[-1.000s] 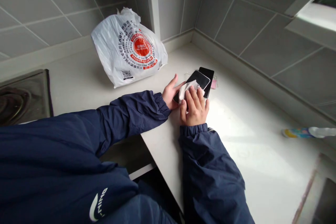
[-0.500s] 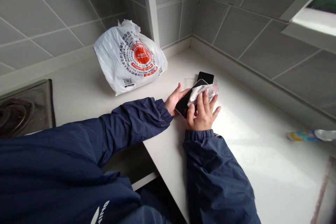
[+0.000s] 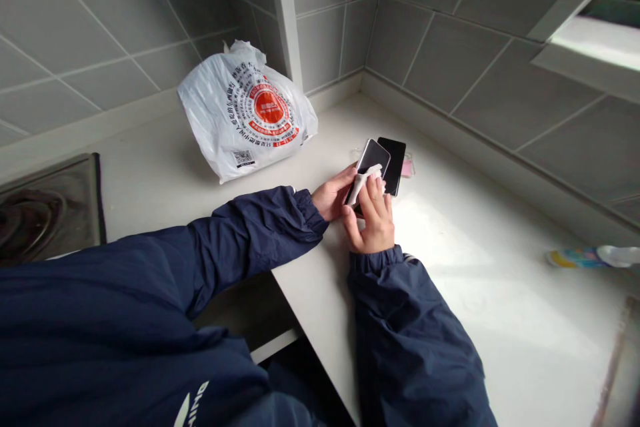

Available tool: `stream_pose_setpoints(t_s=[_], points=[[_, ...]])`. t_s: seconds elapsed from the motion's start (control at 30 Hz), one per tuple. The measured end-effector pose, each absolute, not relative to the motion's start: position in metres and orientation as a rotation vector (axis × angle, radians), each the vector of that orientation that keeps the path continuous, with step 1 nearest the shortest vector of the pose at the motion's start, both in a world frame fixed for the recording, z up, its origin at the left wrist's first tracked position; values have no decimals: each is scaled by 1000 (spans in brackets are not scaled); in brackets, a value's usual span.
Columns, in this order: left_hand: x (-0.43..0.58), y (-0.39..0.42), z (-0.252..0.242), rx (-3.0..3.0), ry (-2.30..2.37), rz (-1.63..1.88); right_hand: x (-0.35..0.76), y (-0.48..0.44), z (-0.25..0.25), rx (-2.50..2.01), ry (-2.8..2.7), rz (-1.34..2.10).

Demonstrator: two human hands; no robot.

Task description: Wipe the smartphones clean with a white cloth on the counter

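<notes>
White counter (image 3: 465, 300); left hand (image 3: 331, 197) grips phone (image 3: 374, 153), right hand (image 3: 374, 221) holds tissue (image 3: 363, 181) against it, hiding lower part; bottle (image 3: 580, 257) blurred

Glare whitens the counter (image 3: 445, 230); walls (image 3: 450, 70) dim; edges blurred.

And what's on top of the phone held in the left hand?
A crumpled white tissue lies on the phone, with the fingers of the right hand on it. The phone's upper end shows; whatever is beneath the tissue and fingers is covered.
</notes>
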State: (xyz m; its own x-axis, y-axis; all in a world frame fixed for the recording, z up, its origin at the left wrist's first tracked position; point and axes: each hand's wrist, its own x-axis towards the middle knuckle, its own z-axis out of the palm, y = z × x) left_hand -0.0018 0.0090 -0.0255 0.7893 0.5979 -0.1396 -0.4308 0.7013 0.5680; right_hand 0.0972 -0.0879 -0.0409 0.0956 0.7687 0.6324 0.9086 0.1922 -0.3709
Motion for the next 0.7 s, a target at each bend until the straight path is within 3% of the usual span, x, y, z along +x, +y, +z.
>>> stream_pose_setpoints(t_s=[0.3,0.7], points=[[-4,7,-17,680,315,848,97,-82,-44,-1501,-1594,-377],[-7,9,-10,587,430,758,94,-97,-15,-1692,-1196,-75]])
